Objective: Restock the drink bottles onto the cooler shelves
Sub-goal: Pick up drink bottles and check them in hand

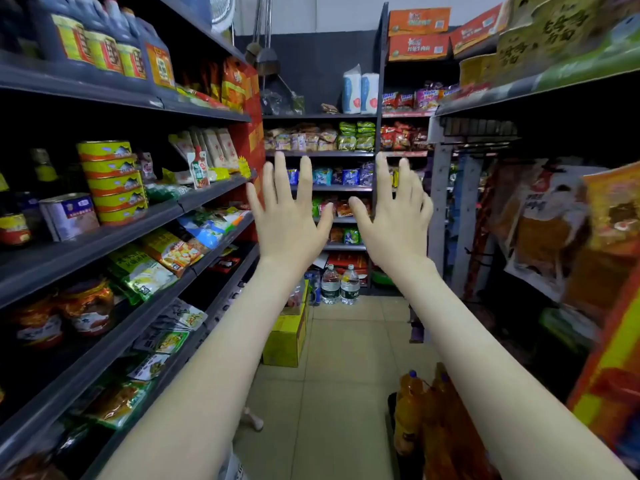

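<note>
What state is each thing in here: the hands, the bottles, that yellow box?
left hand: open, fingers spread, holding nothing
right hand: open, fingers spread, holding nothing
water bottles: upright on the floor, capped, untouched
orange drink bottles: standing on the floor, capped
yellow box: on the floor by the left shelves

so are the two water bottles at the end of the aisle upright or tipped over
Upright. Both water bottles stand side by side on the floor below the back shelves, with their caps pointing up.
</note>
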A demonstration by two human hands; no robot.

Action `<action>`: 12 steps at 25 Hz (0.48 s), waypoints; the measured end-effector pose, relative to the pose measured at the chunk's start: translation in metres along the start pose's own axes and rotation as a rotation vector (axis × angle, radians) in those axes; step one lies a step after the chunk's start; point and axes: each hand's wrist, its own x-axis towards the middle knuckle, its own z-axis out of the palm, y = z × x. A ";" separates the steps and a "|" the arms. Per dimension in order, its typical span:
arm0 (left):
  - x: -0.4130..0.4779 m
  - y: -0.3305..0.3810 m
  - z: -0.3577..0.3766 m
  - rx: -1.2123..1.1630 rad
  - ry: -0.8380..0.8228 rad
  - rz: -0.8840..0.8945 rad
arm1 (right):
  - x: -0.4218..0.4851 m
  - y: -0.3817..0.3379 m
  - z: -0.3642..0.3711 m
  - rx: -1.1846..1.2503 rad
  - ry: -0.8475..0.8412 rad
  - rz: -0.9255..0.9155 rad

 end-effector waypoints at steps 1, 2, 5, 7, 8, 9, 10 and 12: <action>0.003 -0.007 0.017 -0.046 -0.052 0.000 | 0.004 0.000 0.017 0.010 -0.058 0.008; 0.008 -0.016 0.036 -0.069 -0.072 0.002 | 0.012 0.002 0.040 0.007 -0.101 0.009; 0.019 -0.053 0.109 -0.093 -0.161 0.010 | 0.032 0.010 0.121 0.008 -0.202 0.071; 0.041 -0.080 0.165 -0.112 -0.198 0.026 | 0.058 0.011 0.183 0.006 -0.229 0.101; 0.054 -0.092 0.191 -0.127 -0.226 0.031 | 0.073 0.011 0.212 -0.002 -0.252 0.121; 0.068 -0.103 0.217 -0.132 -0.250 0.039 | 0.087 0.013 0.240 -0.014 -0.271 0.134; 0.083 -0.114 0.245 -0.135 -0.284 0.050 | 0.100 0.015 0.269 -0.025 -0.302 0.151; 0.117 -0.128 0.298 -0.157 -0.322 0.076 | 0.130 0.025 0.322 -0.044 -0.337 0.179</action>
